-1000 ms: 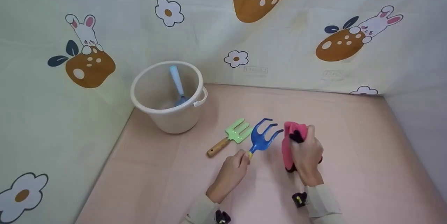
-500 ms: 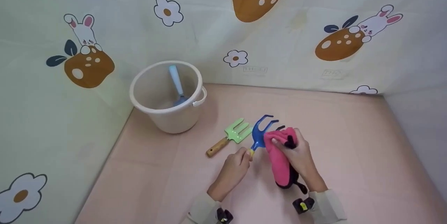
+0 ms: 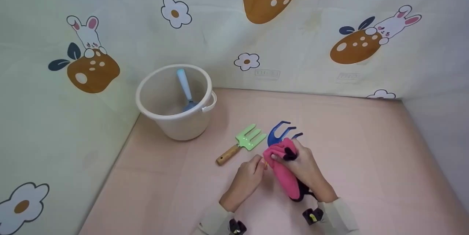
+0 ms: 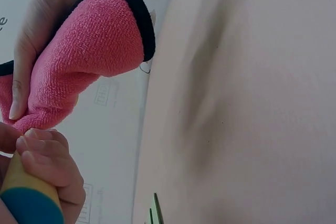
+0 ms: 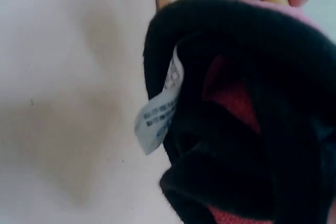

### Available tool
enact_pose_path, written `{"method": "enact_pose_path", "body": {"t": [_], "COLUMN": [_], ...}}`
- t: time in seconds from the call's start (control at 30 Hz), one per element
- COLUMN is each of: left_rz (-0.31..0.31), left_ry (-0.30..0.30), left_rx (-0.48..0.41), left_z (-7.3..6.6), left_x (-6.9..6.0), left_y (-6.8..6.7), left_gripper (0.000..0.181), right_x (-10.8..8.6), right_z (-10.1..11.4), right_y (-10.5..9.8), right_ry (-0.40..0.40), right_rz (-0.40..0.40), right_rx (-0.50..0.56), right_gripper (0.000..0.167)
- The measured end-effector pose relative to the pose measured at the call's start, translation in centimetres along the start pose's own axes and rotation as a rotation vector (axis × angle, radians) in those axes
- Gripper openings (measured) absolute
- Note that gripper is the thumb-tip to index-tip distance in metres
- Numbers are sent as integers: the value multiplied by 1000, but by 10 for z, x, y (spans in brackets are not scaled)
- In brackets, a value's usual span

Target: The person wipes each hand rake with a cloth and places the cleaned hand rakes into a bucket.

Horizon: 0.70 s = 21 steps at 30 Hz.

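Bucket [image 3: 183, 128]: landmark, upright. Pink cloth [image 3: 287, 183], black-edged: right of bucket, nearer person; moved left over last second, from apart to covering rake's neck. Right hand [image 3: 307, 165]: gripping cloth, right of bucket. Left hand [image 3: 245, 177]: fingers curled round rake's handle, position about same, between bucket and cloth. Blue rake [image 3: 273, 140]: right of bucket, tines clear of cloth. Meaning, judged: contact made, cloth being worked along tool. Green fork [image 3: 243, 141]: lying right of bucket, unmoved. Blue-handled trowel [image 3: 185, 85]: inside bucket, unmoved.
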State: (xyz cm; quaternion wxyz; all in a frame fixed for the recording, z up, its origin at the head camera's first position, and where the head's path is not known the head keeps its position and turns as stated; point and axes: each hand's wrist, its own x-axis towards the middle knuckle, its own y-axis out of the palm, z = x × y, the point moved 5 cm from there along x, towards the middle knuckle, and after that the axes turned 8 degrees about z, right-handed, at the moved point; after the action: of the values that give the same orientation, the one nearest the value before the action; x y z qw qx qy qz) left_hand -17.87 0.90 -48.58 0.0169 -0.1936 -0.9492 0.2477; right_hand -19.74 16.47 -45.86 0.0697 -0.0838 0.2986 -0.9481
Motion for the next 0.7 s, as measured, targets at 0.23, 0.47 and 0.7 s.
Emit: {"method": "enact_pose_path", "body": {"t": [0.23,0.47,0.7], "left_rz": [-11,-25,-28], "left_ry": [10,33,56], "left_rx": [0,-2,30], "left_z": [2,2,1], "left_x": [1,0,-2], "left_y": [2,1,2], "left_gripper": [27,25,24], "right_x": [1,3,4], "right_z": [2,6,8], "right_y": [1,-2,-5], "right_ry": [53,110,175], "right_rz": [-12,-42,-66], "right_rx": [-168,-295,-369], "right_gripper": [38,41,43]}}
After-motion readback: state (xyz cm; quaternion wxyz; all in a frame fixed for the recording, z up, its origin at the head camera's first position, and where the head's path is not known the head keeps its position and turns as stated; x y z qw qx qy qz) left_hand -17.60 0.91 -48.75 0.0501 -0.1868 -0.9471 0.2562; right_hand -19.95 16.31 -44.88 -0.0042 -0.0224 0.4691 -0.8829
